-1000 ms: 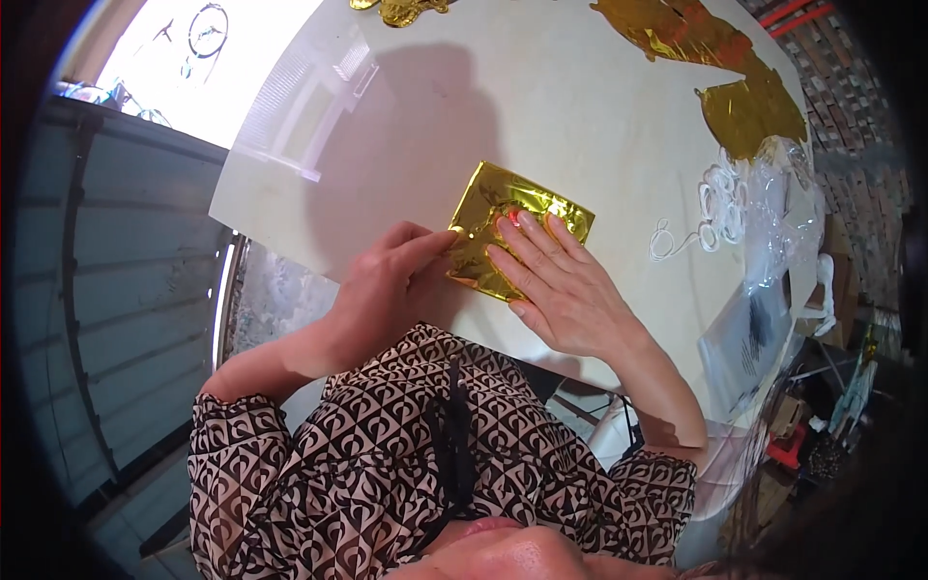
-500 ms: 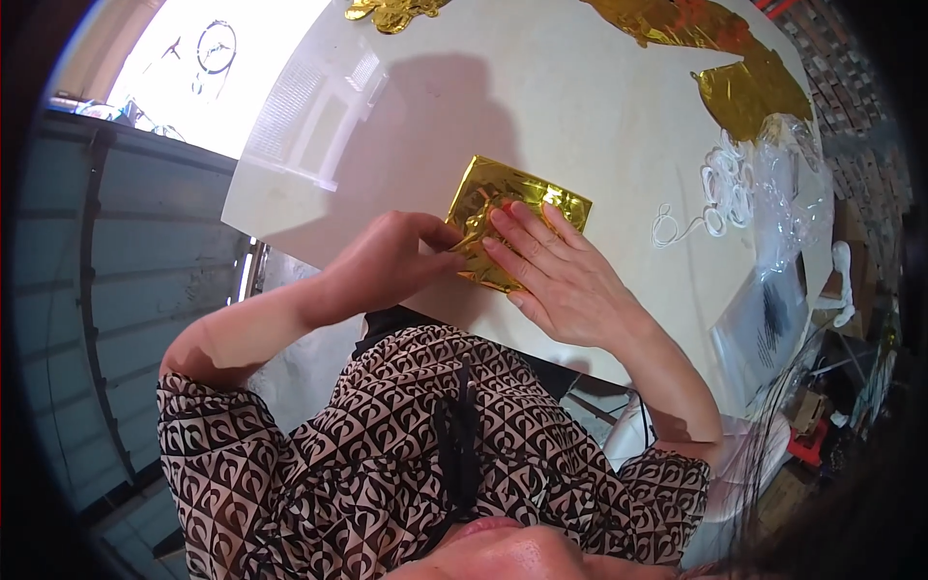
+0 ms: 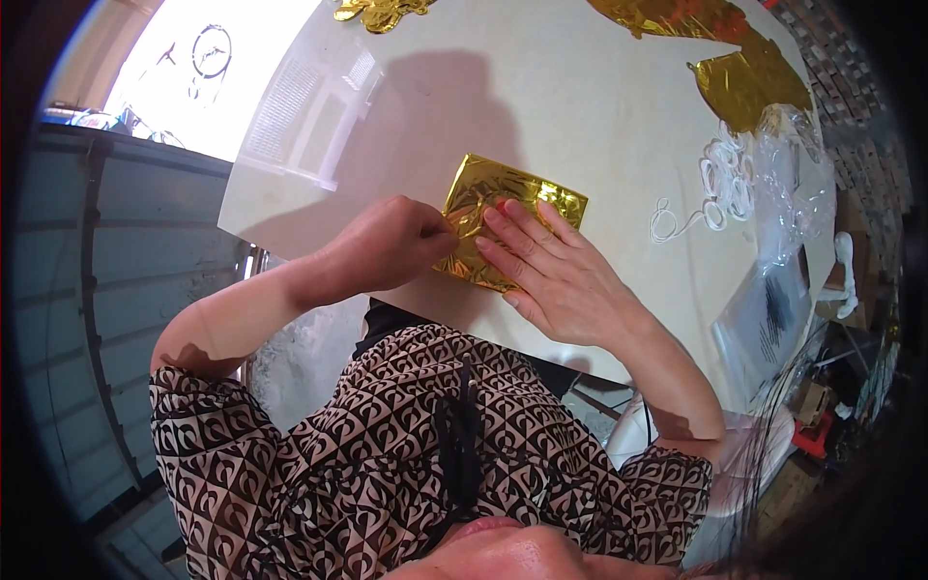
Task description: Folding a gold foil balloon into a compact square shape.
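Observation:
A square, shiny gold foil piece point(image 3: 474, 180), creased and perhaps a flat pouch, lies on the white table in front of me. My left hand point(image 3: 391, 244) is closed at its left edge, thumb and fingers pinched together on the foil. Flat across the middle and right of the foil rests my right hand point(image 3: 561, 275), its fingers stretched out and pressing down. Those fingers cover part of the foil, and a small red patch shows beside them. What lies under the right palm is hidden.
More gold foil pieces point(image 3: 749, 92) lie at the far right, with another crumpled gold heap point(image 3: 382, 12) at the far left. White cord loops point(image 3: 723, 184), clear plastic wrap point(image 3: 781, 208) and a clear packet point(image 3: 764, 314) line the right side of the white table point(image 3: 599, 106).
My left fingers have closed from a looser grip into a tight pinch at the foil's left edge. My right hand stays flat on the foil.

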A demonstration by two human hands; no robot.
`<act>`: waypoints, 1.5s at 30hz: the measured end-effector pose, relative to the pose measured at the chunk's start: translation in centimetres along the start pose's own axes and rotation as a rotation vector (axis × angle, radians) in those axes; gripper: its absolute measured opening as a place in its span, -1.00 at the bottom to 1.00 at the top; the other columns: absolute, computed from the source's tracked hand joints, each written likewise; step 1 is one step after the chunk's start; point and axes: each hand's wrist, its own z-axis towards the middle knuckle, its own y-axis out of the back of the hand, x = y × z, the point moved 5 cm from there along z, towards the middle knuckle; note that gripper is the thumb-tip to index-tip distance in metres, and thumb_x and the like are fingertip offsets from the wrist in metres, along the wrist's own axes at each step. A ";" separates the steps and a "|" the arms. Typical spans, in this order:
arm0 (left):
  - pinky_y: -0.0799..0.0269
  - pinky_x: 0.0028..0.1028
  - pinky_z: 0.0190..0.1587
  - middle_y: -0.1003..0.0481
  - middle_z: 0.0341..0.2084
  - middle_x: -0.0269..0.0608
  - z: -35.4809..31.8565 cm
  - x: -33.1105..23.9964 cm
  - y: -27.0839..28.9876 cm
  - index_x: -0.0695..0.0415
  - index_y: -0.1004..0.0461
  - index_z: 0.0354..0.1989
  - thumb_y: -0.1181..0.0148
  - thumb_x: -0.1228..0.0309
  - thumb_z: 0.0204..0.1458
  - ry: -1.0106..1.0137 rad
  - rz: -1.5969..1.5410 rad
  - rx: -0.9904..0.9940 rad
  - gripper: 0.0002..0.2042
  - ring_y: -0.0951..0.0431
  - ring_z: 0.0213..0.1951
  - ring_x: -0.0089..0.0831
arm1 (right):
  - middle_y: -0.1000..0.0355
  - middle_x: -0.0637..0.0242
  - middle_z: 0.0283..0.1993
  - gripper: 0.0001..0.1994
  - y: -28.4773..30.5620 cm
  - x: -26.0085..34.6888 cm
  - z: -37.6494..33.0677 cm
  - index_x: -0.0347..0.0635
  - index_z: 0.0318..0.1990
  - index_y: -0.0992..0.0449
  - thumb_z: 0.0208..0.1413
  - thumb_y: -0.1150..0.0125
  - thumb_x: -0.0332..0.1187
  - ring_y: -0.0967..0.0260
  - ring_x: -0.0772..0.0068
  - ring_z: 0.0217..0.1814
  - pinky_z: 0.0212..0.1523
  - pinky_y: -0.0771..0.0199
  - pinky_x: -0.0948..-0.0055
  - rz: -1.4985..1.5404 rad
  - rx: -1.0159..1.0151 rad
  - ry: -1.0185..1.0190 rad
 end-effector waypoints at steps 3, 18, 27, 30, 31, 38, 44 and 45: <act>-0.48 -0.20 -0.23 -0.59 -0.42 0.03 -0.3 -0.5 0.1 0.22 -0.63 -0.32 -0.17 0.25 0.08 -0.317 0.166 -0.259 -0.74 -0.59 -0.36 -0.05 | 0.04 0.14 0.56 -0.35 -0.1 0.0 0.1 -0.13 0.43 -0.18 0.21 -0.11 -0.15 0.22 0.12 0.63 0.58 0.31 0.03 0.003 -0.006 -0.002; -0.49 -0.21 -0.33 -0.55 -0.61 0.01 0.7 -1.3 1.2 0.18 -0.68 -0.43 -0.21 0.20 0.04 -0.075 0.292 -0.056 -0.72 -0.59 -0.49 -0.09 | 0.04 0.14 0.56 -0.36 0.0 -0.1 0.1 -0.12 0.43 -0.19 0.21 -0.09 -0.14 0.21 0.11 0.63 0.58 0.32 0.03 0.003 -0.002 -0.002; -0.46 -0.19 -0.37 -0.55 -0.57 -0.04 0.6 -0.3 0.7 0.15 -0.64 -0.52 -0.31 0.08 0.00 -0.018 0.369 -0.059 -0.65 -0.59 -0.46 -0.14 | 0.04 0.14 0.56 -0.37 -0.2 -0.2 0.1 -0.13 0.42 -0.20 0.22 -0.09 -0.13 0.21 0.12 0.63 0.58 0.32 0.04 0.009 0.000 -0.005; -0.46 -0.24 -0.42 -0.53 -0.48 -0.18 -0.4 1.1 -0.7 0.07 -0.63 -0.43 -0.40 0.06 -0.06 -0.259 0.420 -0.493 -0.69 -0.59 -0.43 -0.20 | 0.03 0.14 0.56 -0.37 -0.1 -0.2 0.2 -0.12 0.41 -0.21 0.22 -0.10 -0.13 0.20 0.12 0.62 0.58 0.30 0.04 0.000 -0.013 -0.003; -0.46 -0.28 -0.44 -0.50 -0.46 -0.24 -0.9 1.2 -1.1 0.04 -0.62 -0.39 -0.43 0.10 -0.08 -0.395 0.384 -0.669 -0.72 -0.58 -0.43 -0.23 | 0.03 0.14 0.56 -0.37 -0.1 -0.1 0.2 -0.12 0.41 -0.21 0.21 -0.10 -0.13 0.19 0.13 0.62 0.58 0.30 0.04 -0.008 -0.016 -0.003; -0.47 -0.38 -0.47 -0.47 -0.40 -0.33 -2.1 1.9 -1.5 0.03 -0.59 -0.35 -0.45 0.28 -0.07 -0.681 0.268 -0.824 -0.81 -0.55 -0.46 -0.36 | 0.03 0.14 0.55 -0.35 0.8 0.6 0.6 -0.10 0.40 -0.24 0.16 -0.19 -0.14 0.18 0.11 0.62 0.58 0.29 -0.01 -0.013 0.002 -0.043; -0.48 -0.38 -0.42 -0.48 -0.40 -0.35 -2.6 2.0 -0.9 0.03 -0.60 -0.33 -0.41 0.34 -0.06 -0.703 0.238 -0.771 -0.85 -0.54 -0.42 -0.37 | 0.01 0.19 0.55 -0.29 2.8 1.5 1.4 -0.07 0.40 -0.24 0.09 -0.28 -0.11 0.15 0.15 0.61 0.57 0.28 -0.05 0.044 0.026 -0.102; -0.48 -0.38 -0.42 -0.48 -0.40 -0.35 -2.6 2.0 -0.8 0.03 -0.60 -0.33 -0.41 0.34 -0.06 -0.703 0.230 -0.772 -0.85 -0.54 -0.42 -0.37 | 0.00 0.21 0.55 -0.29 2.4 1.7 1.6 -0.06 0.40 -0.24 0.10 -0.27 -0.11 0.15 0.17 0.61 0.57 0.28 -0.05 0.003 0.037 -0.059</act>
